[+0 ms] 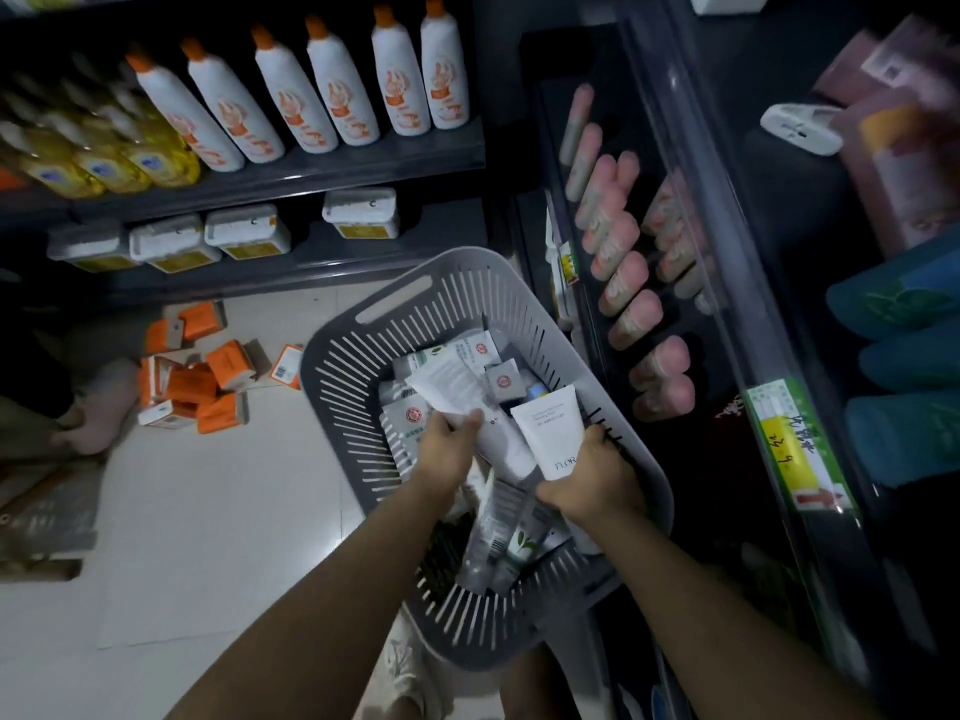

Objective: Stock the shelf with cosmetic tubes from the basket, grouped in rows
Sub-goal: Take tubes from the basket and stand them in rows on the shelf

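Both forearms are bare from the left hand and the right hand back to the frame's edge. Well below the left hand shows a pale lace-up shoe, printed with a dark leafy pattern.

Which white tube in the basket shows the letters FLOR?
The white tube in the grip of the right hand; the other tube, in the left hand, shows only small print.

Grey slotted basket, wht tubes.
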### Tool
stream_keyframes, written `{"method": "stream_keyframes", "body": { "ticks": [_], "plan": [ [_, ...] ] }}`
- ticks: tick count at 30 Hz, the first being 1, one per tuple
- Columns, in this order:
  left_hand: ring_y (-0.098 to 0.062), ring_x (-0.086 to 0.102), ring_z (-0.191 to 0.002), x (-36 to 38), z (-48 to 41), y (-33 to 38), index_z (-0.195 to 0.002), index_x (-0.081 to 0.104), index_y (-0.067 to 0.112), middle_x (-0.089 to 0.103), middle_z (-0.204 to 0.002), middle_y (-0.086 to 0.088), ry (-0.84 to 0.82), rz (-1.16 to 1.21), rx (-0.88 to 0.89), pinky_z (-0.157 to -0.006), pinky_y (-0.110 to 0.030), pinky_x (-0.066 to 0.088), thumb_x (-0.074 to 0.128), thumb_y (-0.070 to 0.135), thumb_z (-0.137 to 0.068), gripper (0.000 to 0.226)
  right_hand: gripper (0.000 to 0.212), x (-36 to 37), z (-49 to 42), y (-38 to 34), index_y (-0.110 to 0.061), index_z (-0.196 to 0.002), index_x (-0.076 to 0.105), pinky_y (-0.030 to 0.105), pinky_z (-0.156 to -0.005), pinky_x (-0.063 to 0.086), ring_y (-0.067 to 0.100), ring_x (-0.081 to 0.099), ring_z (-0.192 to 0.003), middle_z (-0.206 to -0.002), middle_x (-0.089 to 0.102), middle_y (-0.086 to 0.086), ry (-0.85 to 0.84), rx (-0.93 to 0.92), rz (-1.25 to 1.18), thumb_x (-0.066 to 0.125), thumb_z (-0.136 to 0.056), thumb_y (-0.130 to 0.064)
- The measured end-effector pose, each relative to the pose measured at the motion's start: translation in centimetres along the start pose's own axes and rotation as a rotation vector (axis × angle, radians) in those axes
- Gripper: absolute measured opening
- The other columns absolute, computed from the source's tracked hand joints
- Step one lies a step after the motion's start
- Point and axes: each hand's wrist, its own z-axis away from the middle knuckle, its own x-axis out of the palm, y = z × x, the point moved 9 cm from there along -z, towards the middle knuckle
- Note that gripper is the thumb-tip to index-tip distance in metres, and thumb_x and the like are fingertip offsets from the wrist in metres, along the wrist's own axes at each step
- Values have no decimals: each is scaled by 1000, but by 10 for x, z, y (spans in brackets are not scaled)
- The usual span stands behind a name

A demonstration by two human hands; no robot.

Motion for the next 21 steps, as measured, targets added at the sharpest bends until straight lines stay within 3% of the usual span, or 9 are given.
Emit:
{"method": "stream_keyframes", "body": {
  "ticks": [2,5,8,10,13,14,17,21],
  "plan": [
    [-35,61,-106,-18,5,16,-122,48,4,63,-114,-16,-32,144,-42,-90,-51,53,50,19,-99,28,78,-5,7,-6,-4,-127,35,35,-84,48,33,55,-112,-126,50,15,5,1,-30,76,-67,-32],
    [-34,60,-99,-35,14,43,-132,43,4,60,-114,-20,-79,400,-103,-71,-48,55,40,13,-100,33,77,-16,21,-22,-7,-127,33,35,-78,49,33,58,-104,-118,55,13,51,-43,-100,76,-69,-33],
    [-25,66,-70,-37,39,77,-107,58,6,67,-78,-12,-225,492,-129,-61,-36,54,40,26,-96,29,68,-36,45,-36,-9,-115,35,34,-68,48,31,60,-92,-107,60,12,179,-67,-164,77,-68,-35],
    [-25,69,-67,-36,60,96,-97,66,7,72,-78,-11,-344,372,-85,-66,-39,57,57,37,-89,33,65,-51,68,-43,-11,-112,37,31,-63,42,28,56,-84,-105,60,9,270,-63,-185,77,-68,-38],
    [-37,68,-86,-49,86,105,-126,54,10,68,-105,-17,-389,105,-16,-74,-51,56,87,33,-59,78,70,-70,115,-45,-13,-117,37,32,-66,46,28,55,-82,-105,62,7,419,-43,-236,74,-67,-45],
    [-36,65,-82,-53,98,111,-123,54,10,65,-101,-17,-417,42,31,-71,-48,54,84,27,-59,73,73,-76,134,-45,-12,-118,37,34,-69,49,31,59,-86,-107,63,9,484,-43,-254,74,-66,-47],
    [-28,50,-64,-68,153,121,-91,58,8,51,-76,-13,-495,-97,93,-63,-39,47,64,18,-70,24,77,-86,195,-43,-10,-126,37,32,-65,42,32,61,-90,-117,59,10,615,-33,-350,75,-68,-44],
    [-27,51,-58,-73,221,146,-86,66,1,58,-73,-15,-580,-189,236,-57,-32,43,62,17,-71,22,60,-104,286,-35,-15,-111,42,37,-69,50,28,58,-85,-104,60,5,777,-31,-463,75,-68,-40]
  ]
}}
